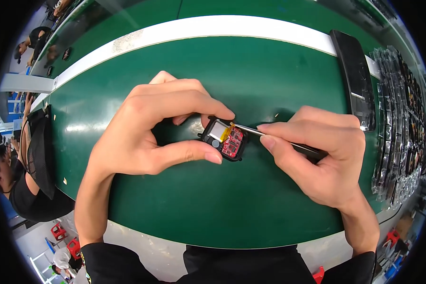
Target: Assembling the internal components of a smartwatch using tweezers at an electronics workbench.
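Note:
Between thumb and fingers, my left hand (149,125) grips a small black device housing (244,144) above the green table. Inside the housing lie a red circuit board (233,143), a silver battery (217,130) and a strip of yellow tape (227,131) between them. A pair of slim tweezers (247,129), silver at the tip and dark further back, is pinched in my right hand (324,151). Their tip touches or nearly touches the upper edge of the housing by the yellow tape. Whether the tips hold anything is too small to tell.
Stacked clear plastic trays (395,128) with dark parts stand at the right. A long black glossy case (355,80) leans on the white bar (213,26) along the table's far side. At the left sits a co-worker (38,189) near a black mesh item (40,151).

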Action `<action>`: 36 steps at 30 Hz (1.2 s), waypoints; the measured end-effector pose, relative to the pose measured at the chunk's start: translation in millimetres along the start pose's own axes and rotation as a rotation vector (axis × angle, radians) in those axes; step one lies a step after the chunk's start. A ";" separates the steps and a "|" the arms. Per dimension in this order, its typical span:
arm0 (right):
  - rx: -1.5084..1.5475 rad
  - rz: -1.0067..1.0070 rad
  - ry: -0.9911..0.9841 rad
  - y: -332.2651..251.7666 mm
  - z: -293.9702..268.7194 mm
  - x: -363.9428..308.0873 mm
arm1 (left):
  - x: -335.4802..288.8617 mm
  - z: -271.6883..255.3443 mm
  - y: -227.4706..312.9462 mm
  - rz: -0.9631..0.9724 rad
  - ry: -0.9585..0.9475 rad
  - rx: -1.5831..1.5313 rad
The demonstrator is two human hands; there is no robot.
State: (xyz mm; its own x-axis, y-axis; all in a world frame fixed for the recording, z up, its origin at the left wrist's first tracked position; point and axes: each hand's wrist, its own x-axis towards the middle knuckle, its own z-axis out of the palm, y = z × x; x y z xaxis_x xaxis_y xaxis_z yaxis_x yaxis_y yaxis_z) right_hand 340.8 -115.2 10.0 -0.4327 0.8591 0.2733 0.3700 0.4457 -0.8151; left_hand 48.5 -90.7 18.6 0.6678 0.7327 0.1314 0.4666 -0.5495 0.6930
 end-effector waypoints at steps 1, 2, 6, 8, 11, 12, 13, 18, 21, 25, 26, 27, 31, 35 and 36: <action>0.003 0.002 0.002 -0.3 0.0 0.2 | 0.1 -0.2 0.0 0.001 0.003 0.004; 0.006 0.003 0.004 -0.3 0.1 0.1 | 0.6 0.3 -0.4 0.002 0.001 0.002; -0.013 0.004 0.002 0.2 0.4 -0.6 | 1.4 2.4 0.0 0.023 0.015 0.017; -0.033 0.014 -0.024 -0.9 -0.9 -0.2 | 1.6 2.4 0.4 0.027 0.014 0.022; -0.025 -0.011 -0.017 0.3 0.9 -0.5 | 1.2 3.2 2.5 0.023 0.020 0.024; -0.025 -0.010 -0.015 0.4 0.6 -0.4 | 1.3 2.8 2.9 0.021 0.019 0.030; -0.022 -0.009 -0.023 0.4 0.0 -0.2 | 1.6 2.7 3.1 0.019 0.017 0.037; -0.007 -0.014 -0.021 0.8 -0.1 -0.3 | 3.4 5.1 0.9 0.076 0.038 0.044; -0.022 0.012 -0.030 -1.5 -1.0 -0.5 | 2.9 4.2 1.0 0.090 0.032 0.056; -0.016 0.007 -0.035 -0.3 -0.5 -0.7 | 2.5 3.9 0.4 0.078 0.023 0.041; -0.013 0.004 -0.037 -0.3 -0.6 -0.6 | 2.8 3.9 1.2 0.076 0.021 0.040; -0.011 0.006 -0.037 0.4 -0.5 -0.6 | 3.5 4.4 2.2 0.084 0.025 0.045; -0.018 -0.003 -0.026 2.6 0.5 -1.5 | 4.7 3.7 2.8 0.121 0.020 0.105; -0.033 0.022 -0.053 -3.1 -2.1 1.4 | 3.5 2.1 4.8 0.105 0.007 0.108; -0.033 0.024 -0.051 -1.6 -1.9 1.1 | 3.4 1.9 4.5 0.111 0.010 0.108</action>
State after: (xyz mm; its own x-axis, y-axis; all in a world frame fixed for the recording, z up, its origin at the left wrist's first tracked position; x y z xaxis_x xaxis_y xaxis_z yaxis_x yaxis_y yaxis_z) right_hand 341.3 -114.5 12.6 -0.4644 0.8562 0.2266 0.4073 0.4336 -0.8038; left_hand 53.9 -91.4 20.8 0.7131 0.6687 0.2105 0.4505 -0.6672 0.5933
